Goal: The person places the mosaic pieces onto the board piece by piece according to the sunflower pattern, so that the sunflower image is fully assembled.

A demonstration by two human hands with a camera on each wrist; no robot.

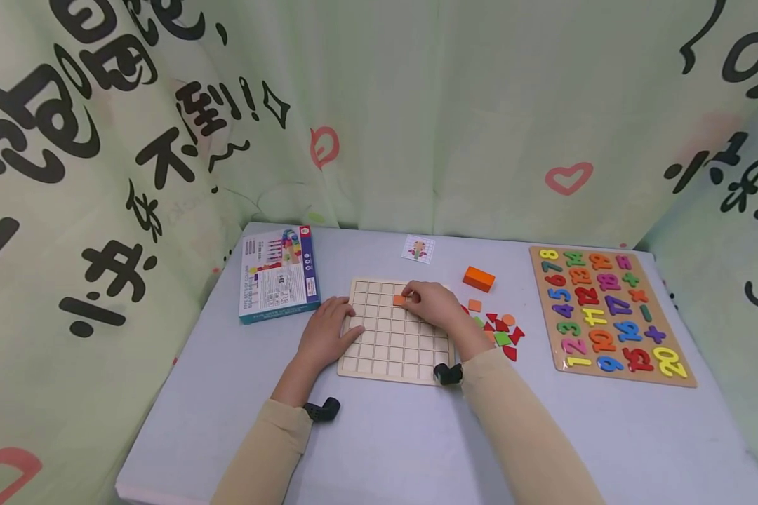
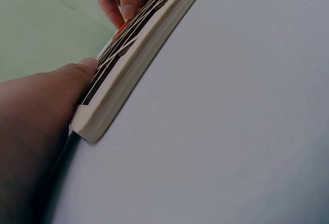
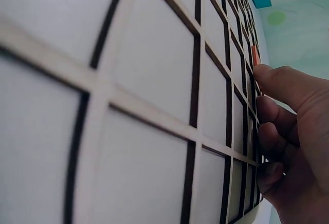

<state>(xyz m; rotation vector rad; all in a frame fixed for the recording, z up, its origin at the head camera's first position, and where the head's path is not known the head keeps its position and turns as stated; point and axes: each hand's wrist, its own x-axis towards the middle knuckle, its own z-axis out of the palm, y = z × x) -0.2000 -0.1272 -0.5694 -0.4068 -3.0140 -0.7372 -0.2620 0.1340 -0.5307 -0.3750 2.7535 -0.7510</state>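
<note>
A wooden grid board [image 1: 385, 347] lies flat on the grey table, seen edge-on in the left wrist view [image 2: 133, 59] and close up in the right wrist view [image 3: 154, 80]. My right hand [image 1: 431, 303] pinches a small orange square tile [image 1: 399, 300] over a cell near the board's far side; only the tile's edge [image 3: 255, 55] peeks out by the fingertips [image 3: 267, 75]. My left hand [image 1: 328, 330] rests with straight fingers on the board's left edge, thumb [image 2: 77, 72] against it.
Loose coloured shape tiles [image 1: 500, 330] lie right of the board, with an orange block [image 1: 478, 278] behind them. A number puzzle board [image 1: 606, 312] sits far right, a blue box [image 1: 279, 273] far left, a small pattern card [image 1: 418, 249] at the back. Cloth walls surround the table.
</note>
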